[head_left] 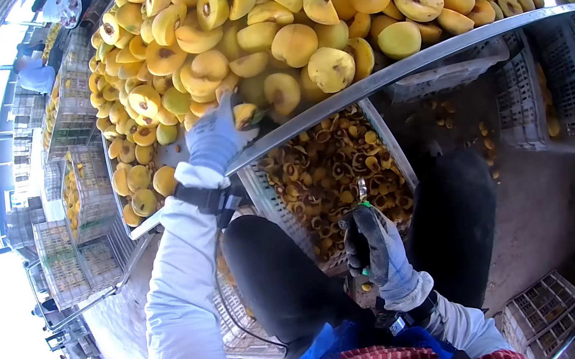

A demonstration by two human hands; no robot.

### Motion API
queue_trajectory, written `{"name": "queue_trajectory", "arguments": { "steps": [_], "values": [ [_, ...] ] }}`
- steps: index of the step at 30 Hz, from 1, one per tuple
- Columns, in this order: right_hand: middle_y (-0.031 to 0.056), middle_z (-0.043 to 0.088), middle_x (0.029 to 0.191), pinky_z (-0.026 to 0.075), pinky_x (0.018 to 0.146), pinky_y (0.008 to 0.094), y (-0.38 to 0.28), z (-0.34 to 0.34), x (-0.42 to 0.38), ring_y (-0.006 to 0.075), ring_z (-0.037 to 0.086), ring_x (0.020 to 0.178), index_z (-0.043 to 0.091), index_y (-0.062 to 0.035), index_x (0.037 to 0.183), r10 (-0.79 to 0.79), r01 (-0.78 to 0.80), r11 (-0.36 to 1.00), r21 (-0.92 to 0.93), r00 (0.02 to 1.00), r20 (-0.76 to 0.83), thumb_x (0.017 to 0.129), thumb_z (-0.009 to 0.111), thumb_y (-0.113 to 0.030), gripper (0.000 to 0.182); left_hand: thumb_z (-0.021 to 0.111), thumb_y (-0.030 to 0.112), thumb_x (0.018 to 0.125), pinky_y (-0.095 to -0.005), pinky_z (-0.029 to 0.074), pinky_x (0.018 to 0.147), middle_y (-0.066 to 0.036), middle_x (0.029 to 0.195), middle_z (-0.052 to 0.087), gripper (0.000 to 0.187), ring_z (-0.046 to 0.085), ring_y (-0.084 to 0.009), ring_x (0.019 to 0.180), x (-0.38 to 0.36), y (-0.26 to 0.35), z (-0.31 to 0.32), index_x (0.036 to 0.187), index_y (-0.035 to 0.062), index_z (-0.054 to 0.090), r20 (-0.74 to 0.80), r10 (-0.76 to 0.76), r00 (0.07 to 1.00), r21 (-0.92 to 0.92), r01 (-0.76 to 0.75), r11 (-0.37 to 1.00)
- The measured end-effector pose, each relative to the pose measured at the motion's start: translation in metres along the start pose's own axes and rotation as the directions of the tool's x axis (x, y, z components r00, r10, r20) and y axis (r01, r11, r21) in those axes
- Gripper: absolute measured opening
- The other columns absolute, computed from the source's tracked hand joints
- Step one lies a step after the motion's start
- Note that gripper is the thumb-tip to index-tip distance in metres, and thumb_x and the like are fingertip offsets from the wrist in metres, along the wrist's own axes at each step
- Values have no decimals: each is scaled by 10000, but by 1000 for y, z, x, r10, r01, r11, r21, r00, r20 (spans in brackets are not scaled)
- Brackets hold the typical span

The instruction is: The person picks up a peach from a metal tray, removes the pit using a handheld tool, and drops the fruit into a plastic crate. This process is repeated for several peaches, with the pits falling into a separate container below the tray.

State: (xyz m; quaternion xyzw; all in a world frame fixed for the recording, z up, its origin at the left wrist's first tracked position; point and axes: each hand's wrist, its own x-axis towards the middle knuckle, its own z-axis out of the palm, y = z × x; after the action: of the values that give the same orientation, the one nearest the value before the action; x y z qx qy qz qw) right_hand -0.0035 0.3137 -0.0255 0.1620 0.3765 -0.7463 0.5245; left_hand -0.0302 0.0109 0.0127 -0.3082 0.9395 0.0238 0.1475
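My left hand (217, 136), in a pale work glove, reaches over the metal rim of the table. A yellow peach half (244, 115) sits between its thumb and fingers, beside a heap of peach halves (207, 70). Some halves show a brown pit or hollow. My right hand (380, 248), in a grey-and-white glove with darkened fingers, is closed in front of my lap. From its fist sticks a small pitting tool (363, 193) with a green handle and shiny metal tip; the rest of the handle is hidden in the fingers.
Below the table rim (392, 76), between my knees, stands a crate (383, 133) of peach trimmings. More plastic crates (74, 255) are stacked at left, others (550, 314) at lower right. Fruit scraps (487, 144) lie on the floor. Other people (36, 74) are at upper left.
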Motion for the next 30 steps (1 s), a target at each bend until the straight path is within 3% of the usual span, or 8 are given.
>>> {"name": "queue_trajectory", "arguments": {
  "steps": [6,9,11,13,15,16,24,30],
  "values": [
    [2,494,574,346,358,220,-8,2,-6,83,428,396,545,-56,927,-27,26,1000,10,999,18,952,509,-376,322,675,445,762,-426,496,765,-158,907,669,467,640,-345,878,-36,-28,14,1081,119,579,-281,-163,946,-172,117,978],
    [5,499,602,366,415,221,-8,-1,-10,81,458,459,554,-49,958,-129,146,983,-113,981,143,958,491,-363,320,678,300,814,-322,495,744,-141,872,666,368,654,-227,813,-84,9,-5,1034,15,600,-422,-93,902,-664,-238,709],
    [38,536,644,419,472,236,-12,5,-13,93,528,529,528,-25,980,-171,213,965,-154,954,244,974,473,-245,227,654,260,847,-292,488,749,-127,857,648,367,619,-155,806,-119,23,3,1059,-31,581,-291,16,957,-776,-245,581],
    [136,587,720,457,551,340,-9,1,-15,233,602,629,516,20,1031,-326,496,643,-583,866,378,932,494,-151,199,581,281,906,-282,475,788,-116,908,639,362,599,-141,860,-151,52,-1,1087,-33,565,-134,142,981,-840,-188,508],
    [183,596,752,459,568,389,-3,2,-19,315,610,651,514,33,1041,-419,661,278,-697,736,531,907,508,-115,200,516,316,948,-272,455,840,-103,1010,623,380,582,-139,929,-171,64,26,1136,-12,548,-52,95,994,-999,-53,4],
    [214,591,771,444,570,418,-6,7,-22,376,586,676,517,25,1019,-360,626,353,-695,777,517,896,520,-105,179,473,327,971,-262,437,874,-79,1061,602,380,566,-141,966,-173,69,35,1163,6,538,-17,82,996,-971,3,-240],
    [194,578,699,433,562,426,11,4,-30,372,591,655,542,-14,930,-407,573,310,-759,801,439,896,563,-180,171,542,276,950,-248,449,838,-42,999,611,314,567,-111,927,-211,86,54,1136,25,578,-21,-170,985,-964,-65,-258],
    [194,583,705,446,574,409,21,1,-39,361,601,663,563,-9,1011,-361,560,376,-739,822,440,901,556,-228,245,582,236,931,-243,455,816,-45,979,612,268,566,-107,901,-222,98,51,1080,15,602,-229,-270,935,-972,-233,20]
  ]
}}
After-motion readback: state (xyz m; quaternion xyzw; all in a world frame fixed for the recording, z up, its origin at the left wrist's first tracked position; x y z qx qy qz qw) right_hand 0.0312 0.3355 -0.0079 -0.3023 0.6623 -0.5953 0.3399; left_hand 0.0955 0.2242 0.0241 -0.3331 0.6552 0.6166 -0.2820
